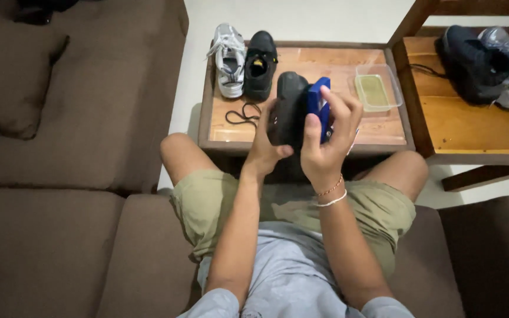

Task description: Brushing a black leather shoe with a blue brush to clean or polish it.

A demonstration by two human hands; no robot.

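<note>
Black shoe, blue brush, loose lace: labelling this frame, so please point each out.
black shoe (pixel 287 109), head view, its side.
blue brush (pixel 319 106), head view, its body.
loose lace (pixel 243 113), head view, its loop.

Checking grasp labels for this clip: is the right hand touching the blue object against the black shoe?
Touching. The head view shows the right hand with fingers wrapped over the blue object, pressed against the black shoe.

In front of your knees stands a low wooden table (pixel 349 136). On it you have a white sneaker (pixel 229 59) just beside a black shoe (pixel 260 63), a loose black lace (pixel 241 113), and a clear plastic container (pixel 377 88).
</note>
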